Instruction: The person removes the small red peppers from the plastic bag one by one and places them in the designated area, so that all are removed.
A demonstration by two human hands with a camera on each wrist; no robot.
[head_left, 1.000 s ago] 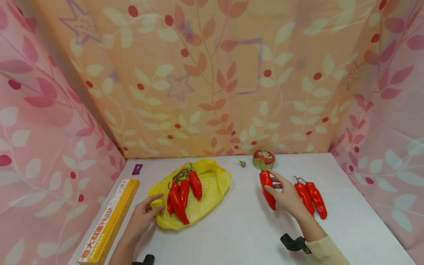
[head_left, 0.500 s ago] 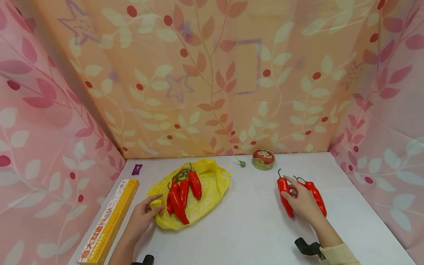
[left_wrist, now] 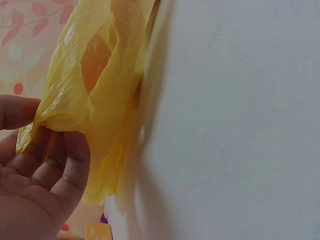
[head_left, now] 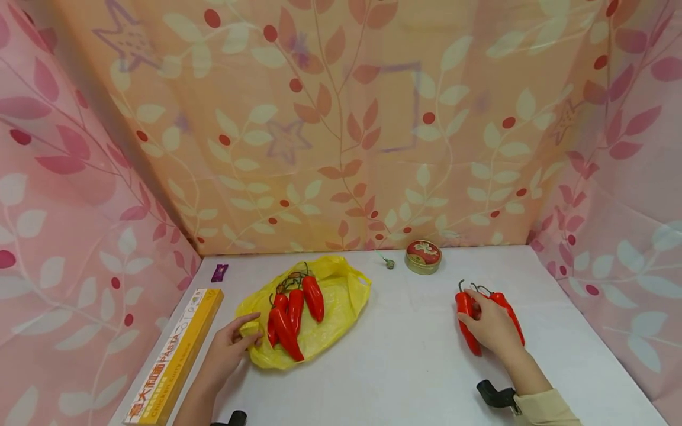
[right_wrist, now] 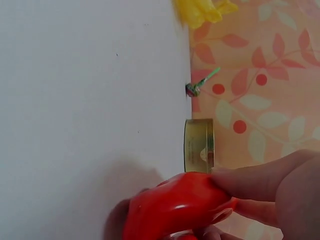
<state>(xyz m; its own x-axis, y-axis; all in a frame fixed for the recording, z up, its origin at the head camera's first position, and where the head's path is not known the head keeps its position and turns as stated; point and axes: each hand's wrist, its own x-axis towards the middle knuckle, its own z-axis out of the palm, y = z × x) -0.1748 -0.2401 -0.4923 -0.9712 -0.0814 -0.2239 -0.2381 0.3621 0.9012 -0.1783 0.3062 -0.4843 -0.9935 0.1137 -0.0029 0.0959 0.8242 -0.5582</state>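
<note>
My left hand (head_left: pixel 226 349) pinches the left edge of a yellow plastic bag (head_left: pixel 335 325); the left wrist view shows thumb and fingers on the bag's film (left_wrist: pixel 65 100). Several red chili peppers (head_left: pixel 288 331) with dark stems lie on the bag. On the right side, my right hand (head_left: pixel 492 325) grips a red pepper (head_left: pixel 467 325) between thumb and fingers, low over the table. Right beside it lie two more red peppers (head_left: pixel 508 310), partly hidden behind the hand. In the right wrist view, the thumb presses on the held pepper (right_wrist: pixel 175 205).
A round red-and-gold tin (head_left: pixel 423 257) stands near the back wall, with a small lollipop (head_left: pixel 389 263) to its left. A purple-wrapped candy (head_left: pixel 219 273) lies at the back left. Along the left edge runs a long pasta box (head_left: pixel 176 355). Patterned cloth walls enclose the white table (head_left: pixel 383 378).
My right hand has carried the pepper rightward from in front of the tin to beside the other two peppers. My left hand has stayed at the bag's edge.
</note>
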